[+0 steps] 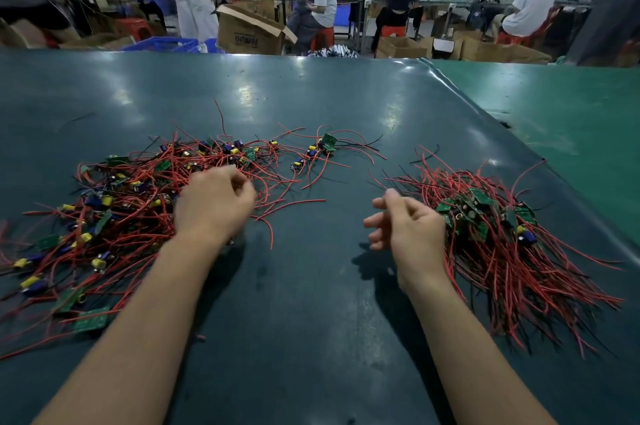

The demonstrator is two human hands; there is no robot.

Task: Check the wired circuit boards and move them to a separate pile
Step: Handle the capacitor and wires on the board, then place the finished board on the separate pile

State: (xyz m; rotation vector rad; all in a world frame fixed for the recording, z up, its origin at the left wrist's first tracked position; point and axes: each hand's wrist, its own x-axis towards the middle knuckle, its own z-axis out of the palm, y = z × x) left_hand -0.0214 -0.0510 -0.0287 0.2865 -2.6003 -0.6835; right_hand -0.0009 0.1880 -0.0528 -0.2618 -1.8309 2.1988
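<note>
Unchecked pile (131,203): a loose sprawl of wired circuit boards on the left half of the worktop (311,303), red leads running every way, so no single long axis to work to
Checked pile (502,244): right of centre, tidier; its boards sit together at the top and the red leads fan out toward the near right edge
Left hand (213,203): at the inner edge of the unchecked pile, fingers curled in; it may be pinching a lead, though blur hides whether it has one
Right hand (405,227): just beside the checked pile, fingers loosely curled, nothing visibly held
Nearer hand: the left, already touching the next boards (a few strays (320,147) lie farther back, between the piles)
Containers: none on the worktop; cardboard boxes (252,31) stand on the floor beyond, contents not visible
</note>
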